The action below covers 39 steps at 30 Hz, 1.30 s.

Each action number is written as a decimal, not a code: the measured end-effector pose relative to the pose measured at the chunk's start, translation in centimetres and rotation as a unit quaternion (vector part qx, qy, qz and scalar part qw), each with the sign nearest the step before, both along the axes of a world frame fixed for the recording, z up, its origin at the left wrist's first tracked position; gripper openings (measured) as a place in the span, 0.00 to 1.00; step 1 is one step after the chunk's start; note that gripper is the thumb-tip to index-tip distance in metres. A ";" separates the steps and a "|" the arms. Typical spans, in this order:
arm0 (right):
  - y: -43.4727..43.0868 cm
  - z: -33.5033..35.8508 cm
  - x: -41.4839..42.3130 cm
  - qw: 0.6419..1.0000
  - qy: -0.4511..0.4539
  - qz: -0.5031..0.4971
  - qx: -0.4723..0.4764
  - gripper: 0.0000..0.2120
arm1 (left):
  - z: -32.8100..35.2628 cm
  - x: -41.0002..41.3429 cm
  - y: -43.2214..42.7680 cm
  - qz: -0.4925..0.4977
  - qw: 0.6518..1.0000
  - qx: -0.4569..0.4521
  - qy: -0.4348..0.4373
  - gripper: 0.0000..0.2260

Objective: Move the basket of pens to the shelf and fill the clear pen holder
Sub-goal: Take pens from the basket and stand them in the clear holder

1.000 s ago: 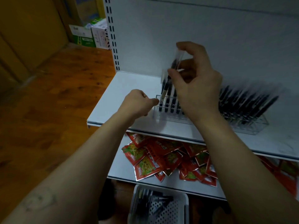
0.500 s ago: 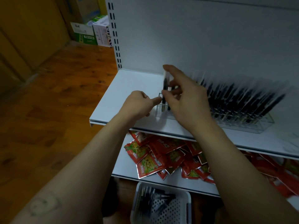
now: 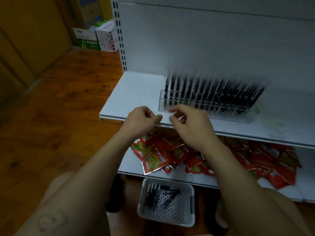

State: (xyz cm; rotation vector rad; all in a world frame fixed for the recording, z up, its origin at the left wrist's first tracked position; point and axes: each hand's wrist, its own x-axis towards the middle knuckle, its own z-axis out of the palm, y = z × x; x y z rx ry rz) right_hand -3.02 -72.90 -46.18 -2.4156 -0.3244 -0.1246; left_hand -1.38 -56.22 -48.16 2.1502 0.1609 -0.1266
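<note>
Clear pen holder (image 3: 245, 116), packed w/ black pens (image 3: 204, 92), stands on upper shelf (image 3: 136, 89); basket (image 3: 167, 222) on floor (image 3: 68, 116) below. L hand (image 3: 141, 120) curled, contents indiscernible; R hand (image 3: 189, 124) loosely curled, empty.

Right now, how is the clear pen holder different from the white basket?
The clear pen holder is see-through; the white basket is white with little holes. The holder stands on the upper shelf; the basket sits low on the wooden floor. The holder is packed with upright pens; the basket has a few pens lying flat. Both hold dark pens.
</note>
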 end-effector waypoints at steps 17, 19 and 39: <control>-4.9 -22.5 -5.6 0.794 0.467 0.116 -0.371 0.30 | -25.0 -8.7 0.7 -0.113 0.921 0.199 0.315 0.18; -4.9 -25.4 -6.0 0.759 0.500 0.156 -0.386 0.27 | -26.3 -9.1 0.0 -0.110 0.921 0.183 0.327 0.18; -0.5 -37.1 -6.5 0.712 0.463 0.294 -0.438 0.31 | -31.2 -8.7 0.8 -0.032 0.949 0.018 0.314 0.04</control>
